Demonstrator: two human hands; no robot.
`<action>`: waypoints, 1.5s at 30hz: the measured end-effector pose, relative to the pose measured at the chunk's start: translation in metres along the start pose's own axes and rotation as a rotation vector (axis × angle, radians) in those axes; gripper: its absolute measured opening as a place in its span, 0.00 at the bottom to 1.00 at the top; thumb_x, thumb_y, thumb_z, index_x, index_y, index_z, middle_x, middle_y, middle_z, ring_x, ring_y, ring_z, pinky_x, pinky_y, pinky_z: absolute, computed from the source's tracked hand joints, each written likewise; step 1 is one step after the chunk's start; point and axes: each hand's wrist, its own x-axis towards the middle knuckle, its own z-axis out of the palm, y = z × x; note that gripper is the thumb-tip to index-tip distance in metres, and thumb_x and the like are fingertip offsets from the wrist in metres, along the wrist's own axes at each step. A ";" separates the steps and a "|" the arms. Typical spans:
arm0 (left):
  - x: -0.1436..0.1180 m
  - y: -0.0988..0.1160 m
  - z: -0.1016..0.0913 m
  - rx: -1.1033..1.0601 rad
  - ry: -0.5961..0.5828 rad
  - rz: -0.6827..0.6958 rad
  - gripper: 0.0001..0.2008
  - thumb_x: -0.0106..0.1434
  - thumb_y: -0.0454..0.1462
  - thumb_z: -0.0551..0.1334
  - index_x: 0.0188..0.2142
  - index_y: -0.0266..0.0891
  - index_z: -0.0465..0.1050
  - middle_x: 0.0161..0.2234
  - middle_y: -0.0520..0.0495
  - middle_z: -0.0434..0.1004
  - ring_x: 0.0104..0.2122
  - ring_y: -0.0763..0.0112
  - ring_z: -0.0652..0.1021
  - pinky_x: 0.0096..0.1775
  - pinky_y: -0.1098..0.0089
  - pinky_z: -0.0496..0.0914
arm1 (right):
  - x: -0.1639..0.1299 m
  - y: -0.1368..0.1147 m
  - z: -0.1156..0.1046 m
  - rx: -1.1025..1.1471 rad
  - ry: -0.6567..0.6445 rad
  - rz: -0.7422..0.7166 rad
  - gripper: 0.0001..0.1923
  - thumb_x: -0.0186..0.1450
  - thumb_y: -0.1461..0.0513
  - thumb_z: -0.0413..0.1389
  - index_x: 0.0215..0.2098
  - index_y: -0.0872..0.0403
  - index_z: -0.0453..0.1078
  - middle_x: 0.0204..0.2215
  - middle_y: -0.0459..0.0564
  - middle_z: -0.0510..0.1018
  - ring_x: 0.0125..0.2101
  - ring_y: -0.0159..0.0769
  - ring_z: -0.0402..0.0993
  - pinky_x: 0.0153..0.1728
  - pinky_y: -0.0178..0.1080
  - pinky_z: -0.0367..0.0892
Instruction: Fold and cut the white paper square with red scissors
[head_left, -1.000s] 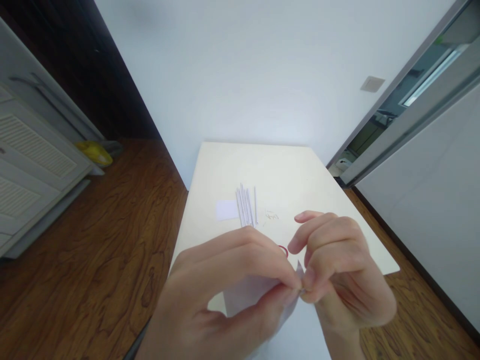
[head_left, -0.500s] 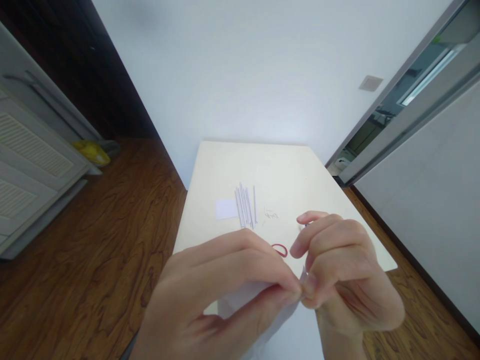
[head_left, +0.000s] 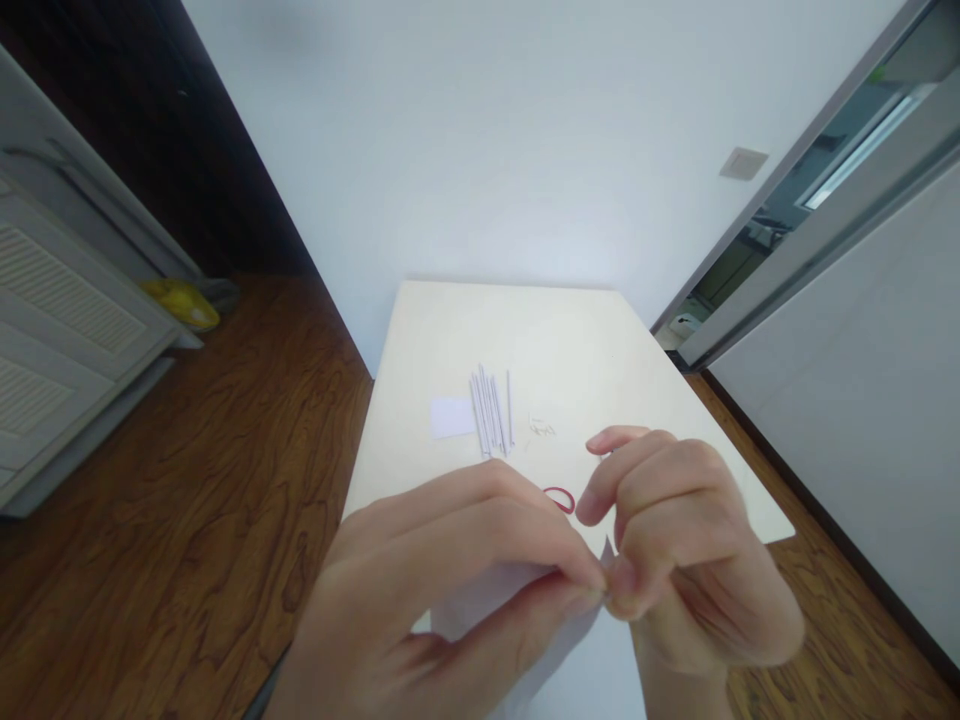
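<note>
Left hand (head_left: 442, 590) and right hand (head_left: 690, 550) pinching one corner of a white paper (head_left: 495, 600) between fingertips, corner pointing up, sheet trailing down toward the viewer, above the table (head_left: 570, 340), paper sticks (head_left: 491, 410) beyond

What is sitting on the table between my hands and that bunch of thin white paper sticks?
Only the red loop, just beyond your left hand and right hand, which pinch a white paper. Past it the table lies open up to the sticks.

White paper sheet (head_left: 487, 605) thin, matt; table (head_left: 570, 340) smooth matt cream; floor (head_left: 187, 480) glossy grained wood.
</note>
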 end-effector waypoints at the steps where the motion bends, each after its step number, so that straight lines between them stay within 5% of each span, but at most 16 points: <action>1: 0.001 0.000 0.000 0.003 -0.006 0.002 0.04 0.60 0.38 0.65 0.28 0.47 0.75 0.24 0.59 0.77 0.24 0.78 0.77 0.25 0.79 0.71 | 0.000 -0.001 0.000 0.001 -0.006 0.014 0.11 0.66 0.68 0.54 0.25 0.56 0.68 0.24 0.44 0.68 0.28 0.31 0.73 0.41 0.45 0.72; 12: -0.005 0.009 0.000 -0.067 0.016 -0.009 0.07 0.55 0.36 0.69 0.34 0.45 0.74 0.31 0.54 0.77 0.33 0.72 0.77 0.32 0.75 0.72 | -0.002 -0.009 -0.001 -0.005 -0.031 0.101 0.12 0.68 0.65 0.52 0.27 0.57 0.67 0.25 0.45 0.69 0.29 0.33 0.71 0.44 0.47 0.69; 22: -0.006 0.009 0.000 0.309 0.036 0.072 0.05 0.58 0.34 0.65 0.33 0.49 0.75 0.40 0.53 0.75 0.40 0.68 0.75 0.39 0.71 0.72 | -0.005 -0.015 -0.016 -0.188 -0.181 0.200 0.05 0.65 0.68 0.53 0.33 0.55 0.68 0.28 0.46 0.71 0.30 0.35 0.70 0.49 0.50 0.65; 27: -0.006 0.007 -0.002 0.157 -0.046 -0.001 0.13 0.56 0.26 0.63 0.36 0.47 0.73 0.37 0.53 0.76 0.37 0.70 0.75 0.36 0.72 0.71 | -0.002 -0.017 -0.014 -0.159 -0.108 0.210 0.07 0.61 0.72 0.56 0.33 0.55 0.70 0.27 0.45 0.73 0.29 0.34 0.70 0.48 0.49 0.65; 33: -0.005 -0.001 -0.002 -0.109 -0.088 -0.062 0.12 0.58 0.24 0.61 0.34 0.44 0.72 0.33 0.53 0.77 0.36 0.70 0.77 0.37 0.71 0.72 | 0.001 -0.019 -0.008 -0.069 -0.050 0.257 0.08 0.60 0.72 0.57 0.32 0.54 0.72 0.25 0.43 0.74 0.27 0.34 0.70 0.46 0.48 0.66; 45: 0.004 0.002 -0.003 -0.255 -0.109 -0.143 0.10 0.59 0.26 0.61 0.31 0.43 0.72 0.30 0.53 0.77 0.32 0.72 0.77 0.36 0.73 0.73 | 0.004 -0.024 -0.009 -0.015 -0.074 0.334 0.08 0.59 0.71 0.59 0.33 0.53 0.71 0.25 0.45 0.73 0.28 0.36 0.69 0.45 0.49 0.67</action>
